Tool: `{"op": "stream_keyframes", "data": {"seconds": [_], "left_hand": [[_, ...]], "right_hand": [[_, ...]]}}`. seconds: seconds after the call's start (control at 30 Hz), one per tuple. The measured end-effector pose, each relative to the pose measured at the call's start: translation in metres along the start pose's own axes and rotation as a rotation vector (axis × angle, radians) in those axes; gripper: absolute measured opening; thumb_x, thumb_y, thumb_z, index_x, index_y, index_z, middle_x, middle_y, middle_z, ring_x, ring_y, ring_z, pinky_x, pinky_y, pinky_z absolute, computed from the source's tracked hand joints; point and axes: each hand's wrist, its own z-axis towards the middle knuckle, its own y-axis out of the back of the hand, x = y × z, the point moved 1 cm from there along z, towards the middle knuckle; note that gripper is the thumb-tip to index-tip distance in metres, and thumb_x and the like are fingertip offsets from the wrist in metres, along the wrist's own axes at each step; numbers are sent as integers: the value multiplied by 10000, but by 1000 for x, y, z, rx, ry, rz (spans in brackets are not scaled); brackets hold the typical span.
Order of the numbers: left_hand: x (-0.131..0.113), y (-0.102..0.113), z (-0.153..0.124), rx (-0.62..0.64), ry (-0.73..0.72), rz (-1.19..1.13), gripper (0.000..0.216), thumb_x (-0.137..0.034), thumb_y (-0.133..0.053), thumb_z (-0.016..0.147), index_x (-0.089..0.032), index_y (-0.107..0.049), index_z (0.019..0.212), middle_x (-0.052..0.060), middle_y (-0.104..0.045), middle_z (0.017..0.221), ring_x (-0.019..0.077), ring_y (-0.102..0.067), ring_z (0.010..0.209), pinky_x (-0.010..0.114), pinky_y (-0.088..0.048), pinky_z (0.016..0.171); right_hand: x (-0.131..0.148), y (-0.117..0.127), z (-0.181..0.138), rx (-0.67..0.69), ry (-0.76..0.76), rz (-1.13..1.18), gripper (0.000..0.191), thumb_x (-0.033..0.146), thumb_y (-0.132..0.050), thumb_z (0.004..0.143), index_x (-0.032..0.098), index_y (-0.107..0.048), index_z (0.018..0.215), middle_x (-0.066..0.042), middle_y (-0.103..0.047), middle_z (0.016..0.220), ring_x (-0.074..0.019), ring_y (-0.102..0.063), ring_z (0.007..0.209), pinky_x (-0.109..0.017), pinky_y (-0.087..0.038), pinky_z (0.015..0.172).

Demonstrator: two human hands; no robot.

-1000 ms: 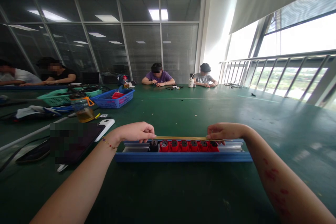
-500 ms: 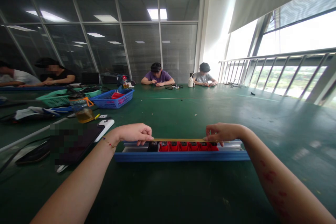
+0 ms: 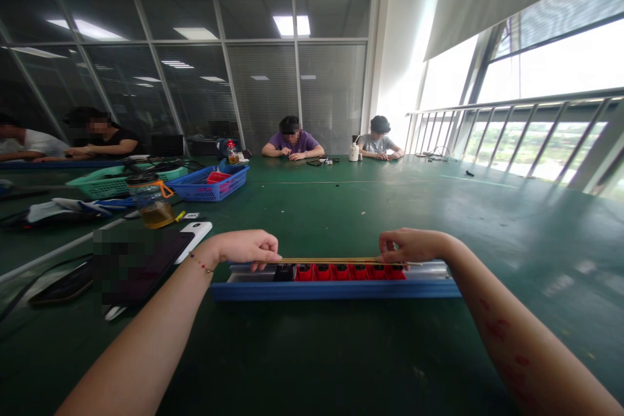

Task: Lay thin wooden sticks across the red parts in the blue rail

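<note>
My left hand (image 3: 251, 247) is closed, with thumb and fingers pinching the left part of some thin yellowish strips (image 3: 331, 260). My right hand (image 3: 408, 245) pinches the same strips farther right, its fingertips bent downward. Stretched level between both hands, the strips pass just above or along the back of a row of parts; contact cannot be made out. That row has several red blocks (image 3: 322, 272) with black tops and one black block (image 3: 283, 273) at its left end. They sit in a long metal channel with a blue front wall (image 3: 336, 290). Fingertips partly hide behind the hands.
Left of my forearm lie a dark tablet-like device (image 3: 141, 263) and a white device (image 3: 197, 234). Beyond stand a lidded jar (image 3: 155, 205), a blue basket (image 3: 209, 187) and a green basket (image 3: 100, 185). Several people sit around the green table (image 3: 312, 221).
Both hands have shifted slightly left with the strips. The blue-fronted channel also appears slightly farther left. Both pinches stay closed.
</note>
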Motion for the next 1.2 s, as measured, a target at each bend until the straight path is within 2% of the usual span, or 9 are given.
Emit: {"op": "stream_keyframes", "data": {"seconds": [0.33,0.6,0.8,1.0,1.2], "left_hand": [[2,-1,1,7,2,14,448,-617,-513,684,-179,-530,775,-8,-586,625,115,-550,548,209,-395,513],[4,1,1,28,-13,-14,423,-586,-519,700,-178,-535,810,4,-609,671,113,-556,557,206,-405,520],[4,2,-1,-47,-30,19,403,-565,-514,716,-174,-545,810,7,-607,692,115,-551,573,213,-424,536],[5,2,0,13,-11,29,404,-551,-530,704,-172,-574,833,17,-639,732,132,-587,632,226,-441,598],[-1,4,0,-84,-49,150,404,-547,-491,716,-189,-639,830,-2,-653,768,143,-568,701,204,-408,601]], "right_hand": [[0,1,-2,35,19,39,455,617,-451,740,195,-526,892,-38,-635,813,-177,-609,642,-248,-409,523],[-2,1,-1,-15,44,-45,456,625,-443,746,201,-551,876,-36,-642,777,-187,-591,695,-248,-404,551],[-1,2,-1,-8,49,-26,442,612,-450,750,205,-554,885,-35,-641,779,-186,-590,684,-248,-402,549],[2,3,-3,-25,36,-63,453,615,-468,734,206,-573,899,-42,-635,831,-186,-581,702,-243,-404,552],[3,3,-2,-38,33,-110,494,630,-497,695,197,-591,913,-44,-636,855,-192,-579,734,-243,-406,574]]}}
